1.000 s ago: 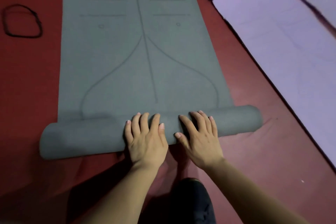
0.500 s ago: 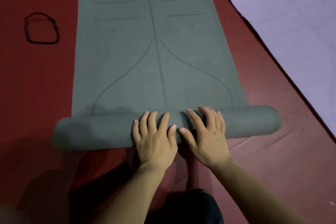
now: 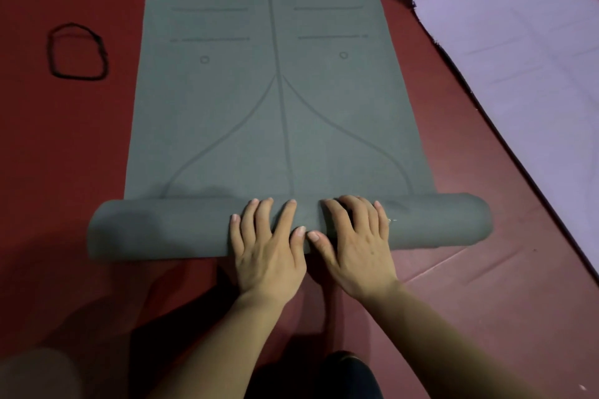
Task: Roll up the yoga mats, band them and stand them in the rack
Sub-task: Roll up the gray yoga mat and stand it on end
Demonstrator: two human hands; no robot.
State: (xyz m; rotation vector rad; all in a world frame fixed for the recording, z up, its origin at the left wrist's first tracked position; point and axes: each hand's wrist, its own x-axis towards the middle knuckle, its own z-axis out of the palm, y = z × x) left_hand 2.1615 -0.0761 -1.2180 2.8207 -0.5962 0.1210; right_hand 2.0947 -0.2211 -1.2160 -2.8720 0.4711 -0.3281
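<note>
A black band [image 3: 79, 77] lay in a loose loop on the red floor [image 3: 64, 155], well apart from the hands and off to the left of the grey mat [image 3: 278, 126], not touching it. To the right a lilac mat [image 3: 518, 58] was spread flat, with a strip of floor between it and the grey one; a second pale edge showed at the far upper right corner, too cropped to tell what it was. Nothing lay on the flat stretch of the grey mat ahead of the roll. A dark-clad knee [image 3: 324, 376] showed at the bottom edge, between the forearms. The grey mat ran straight away from the person, printed with a centre line, two curved lines, short bars and two small circles. Its near end was wound into a roll [image 3: 162, 230] lying crosswise on the floor, wider than the flat part looked and tilted slightly, the right end farther away. The left hand [image 3: 269, 249] and the right hand [image 3: 353, 246] rested side by side on the middle of the roll, palms down, fingers straight and a little spread, pressing on it rather than gripping, thumb tips almost touching.
</note>
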